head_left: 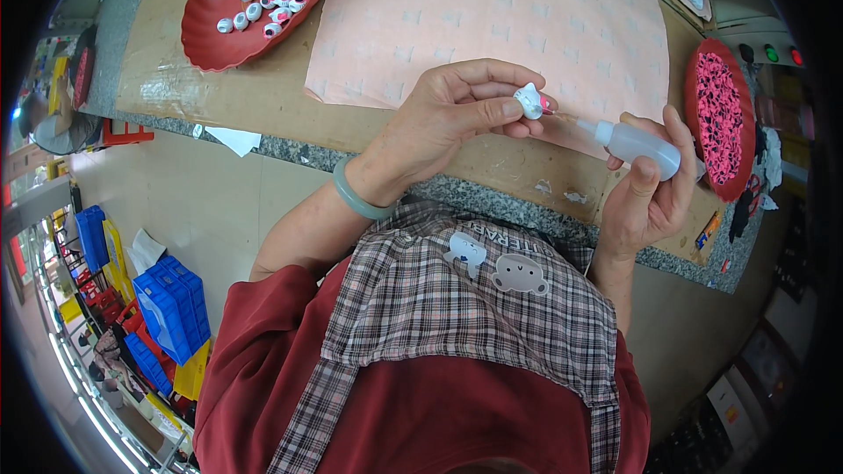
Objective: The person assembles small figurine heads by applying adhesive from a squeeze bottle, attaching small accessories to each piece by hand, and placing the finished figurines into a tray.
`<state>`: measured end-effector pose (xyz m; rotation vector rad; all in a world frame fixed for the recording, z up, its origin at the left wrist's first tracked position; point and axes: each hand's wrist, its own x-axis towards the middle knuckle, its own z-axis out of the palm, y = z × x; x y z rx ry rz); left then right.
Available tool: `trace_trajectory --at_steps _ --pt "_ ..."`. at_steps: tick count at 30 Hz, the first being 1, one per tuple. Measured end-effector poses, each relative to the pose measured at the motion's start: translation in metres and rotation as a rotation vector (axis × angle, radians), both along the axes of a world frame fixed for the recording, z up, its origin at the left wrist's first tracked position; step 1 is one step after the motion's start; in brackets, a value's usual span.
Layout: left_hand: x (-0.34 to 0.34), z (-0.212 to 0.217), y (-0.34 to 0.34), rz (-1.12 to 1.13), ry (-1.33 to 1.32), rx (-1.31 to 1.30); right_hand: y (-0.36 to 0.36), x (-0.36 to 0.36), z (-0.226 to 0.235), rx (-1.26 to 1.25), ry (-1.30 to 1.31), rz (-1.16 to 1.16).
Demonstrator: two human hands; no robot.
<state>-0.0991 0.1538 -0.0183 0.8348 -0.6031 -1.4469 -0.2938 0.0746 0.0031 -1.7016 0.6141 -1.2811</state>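
Between the thumb and fingers of my left hand [448, 110] is a small white cat-head figure [529, 100] with a pink part at its right side. My right hand [654, 184] is wrapped round a translucent squeeze bottle [639, 147] that holds some liquid. The bottle lies tilted, and its thin nozzle tip points left at the pink part of the figure. Whether the tip touches the figure I cannot tell. Both hands are above the near edge of a pale pink patterned sheet [492, 13] on the table.
A red scalloped tray [206, 35] of white and pink pieces stands at the far left. On the right, another red tray [745, 92] holds many small pink and black pieces. An orange tube [708, 230] lies near the table's right corner. Blue crates [171, 307] stand on the floor at left.
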Motion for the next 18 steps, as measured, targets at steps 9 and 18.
trace_trajectory --at_steps 9,18 --pt "0.0003 -0.0004 0.0005 -0.02 0.148 -0.018 0.0027 0.002 -0.0013 -0.023 0.052 -0.055" --pt "0.0 -0.0014 0.0002 -0.036 0.135 -0.013 0.0015 0.0013 -0.0038 -0.047 0.045 -0.041"
